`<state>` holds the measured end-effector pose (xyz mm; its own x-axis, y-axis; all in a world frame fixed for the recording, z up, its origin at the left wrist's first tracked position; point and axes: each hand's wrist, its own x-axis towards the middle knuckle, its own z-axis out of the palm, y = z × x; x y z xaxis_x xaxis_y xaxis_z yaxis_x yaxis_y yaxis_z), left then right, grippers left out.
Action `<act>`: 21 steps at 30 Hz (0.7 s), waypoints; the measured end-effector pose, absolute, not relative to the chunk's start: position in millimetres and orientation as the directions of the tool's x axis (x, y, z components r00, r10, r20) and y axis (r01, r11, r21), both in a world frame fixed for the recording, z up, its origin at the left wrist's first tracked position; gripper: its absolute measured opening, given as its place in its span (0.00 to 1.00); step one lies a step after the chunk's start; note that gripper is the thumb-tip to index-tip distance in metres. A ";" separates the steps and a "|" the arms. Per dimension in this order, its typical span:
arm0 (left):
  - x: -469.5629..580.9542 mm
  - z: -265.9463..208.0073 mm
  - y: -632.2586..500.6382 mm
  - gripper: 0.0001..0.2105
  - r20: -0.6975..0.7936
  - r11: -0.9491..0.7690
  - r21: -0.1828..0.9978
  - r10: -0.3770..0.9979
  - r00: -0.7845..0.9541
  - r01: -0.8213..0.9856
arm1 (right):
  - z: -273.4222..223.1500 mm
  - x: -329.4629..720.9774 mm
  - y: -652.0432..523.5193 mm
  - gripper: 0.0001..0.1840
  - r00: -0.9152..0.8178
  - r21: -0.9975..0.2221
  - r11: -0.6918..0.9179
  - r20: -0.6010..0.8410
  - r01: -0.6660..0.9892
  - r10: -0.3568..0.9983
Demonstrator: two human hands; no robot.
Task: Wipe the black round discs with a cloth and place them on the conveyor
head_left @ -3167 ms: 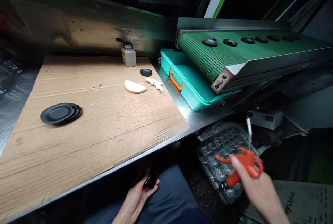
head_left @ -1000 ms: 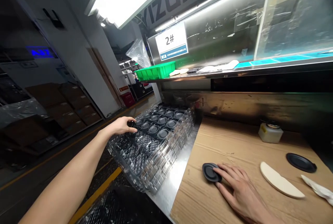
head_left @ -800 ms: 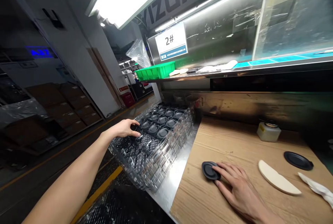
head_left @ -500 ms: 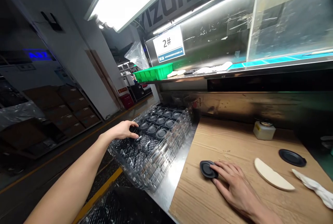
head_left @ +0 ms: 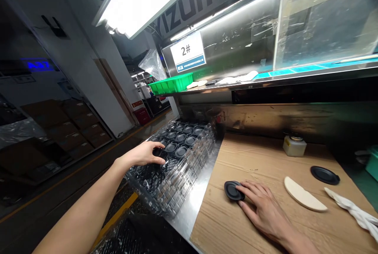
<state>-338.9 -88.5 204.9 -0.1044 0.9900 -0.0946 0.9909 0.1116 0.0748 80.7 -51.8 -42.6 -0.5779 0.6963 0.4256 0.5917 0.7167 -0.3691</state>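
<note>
My left hand (head_left: 147,152) is over the clear plastic tray (head_left: 177,181). Its thumb and fingers curl around a black round plastic part (head_left: 158,152) at the filled pockets' near edge; the hand partly hides this part. On the cardboard, my right hand (head_left: 262,206) grips a second black round plastic part (head_left: 232,190) by its right edge, thumb below and fingertips above. That part has a raised rim and a recessed centre. Several similar black parts (head_left: 181,151) fill the tray's back pockets.
The cardboard sheet (head_left: 218,214) carries a cream half-disc (head_left: 305,195), a black oval piece (head_left: 325,175), a white cloth (head_left: 351,208) and a lidded jar (head_left: 294,145). Above runs a metal shelf with a green bin (head_left: 171,84). The trays are stacked at the bench's left edge.
My left hand has shifted slightly right over the tray, with the black part between its fingers. My right hand keeps its grip on the other part. The whole view has shifted slightly.
</note>
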 end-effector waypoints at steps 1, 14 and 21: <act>-336.0 205.8 -89.6 0.36 -0.093 0.120 0.070 0.989 -0.114 0.990 | -42.0 80.7 -52.1 0.22 -0.578 -0.371 0.716 0.425 0.591 0.697; -282.5 208.0 -102.8 0.41 -0.089 0.016 0.133 0.996 -0.004 0.991 | -44.7 80.5 -49.8 0.22 -0.583 -0.383 0.724 0.430 0.574 0.690; -218.8 173.6 -175.2 0.31 0.144 -0.316 0.242 0.947 0.288 0.917 | -29.1 78.7 -57.4 0.24 -0.556 -0.412 0.702 0.428 0.581 0.712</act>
